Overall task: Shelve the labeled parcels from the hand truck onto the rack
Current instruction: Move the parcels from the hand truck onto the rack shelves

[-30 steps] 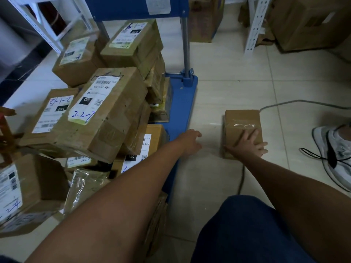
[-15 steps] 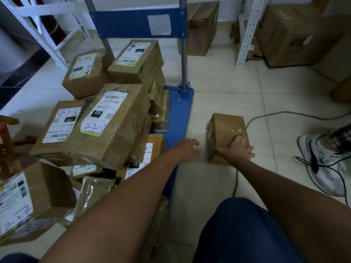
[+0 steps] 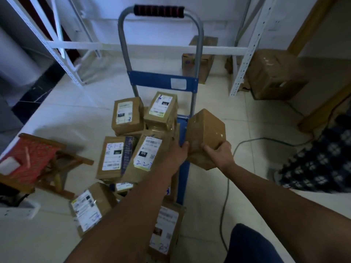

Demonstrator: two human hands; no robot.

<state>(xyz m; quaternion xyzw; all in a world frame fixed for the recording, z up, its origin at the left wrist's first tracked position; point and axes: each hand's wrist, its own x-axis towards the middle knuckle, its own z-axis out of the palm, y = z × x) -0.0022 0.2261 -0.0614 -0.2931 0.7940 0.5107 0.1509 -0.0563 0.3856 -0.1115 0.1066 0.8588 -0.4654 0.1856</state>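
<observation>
Here the brown parcel (image 3: 206, 137) is off the floor, tilted with one corner up, just right of the hand truck (image 3: 161, 80) and its blue upright. Both hands are on its near, lower end: the right hand (image 3: 220, 152) has its grip clamped around the near right corner, the left hand (image 3: 179, 149) presses flat on the left face, how far closed I cannot tell. The parcel's long axis runs away from the hands, up toward the white rack (image 3: 247, 52) behind the hand truck. No label shows on its visible faces. The remaining parcels (image 3: 131, 141) are heaped left of the upright. Right of the hand truck lies bare floor crossed by a cable (image 3: 228, 179); I judge that side the clearer route to the rack.
</observation>
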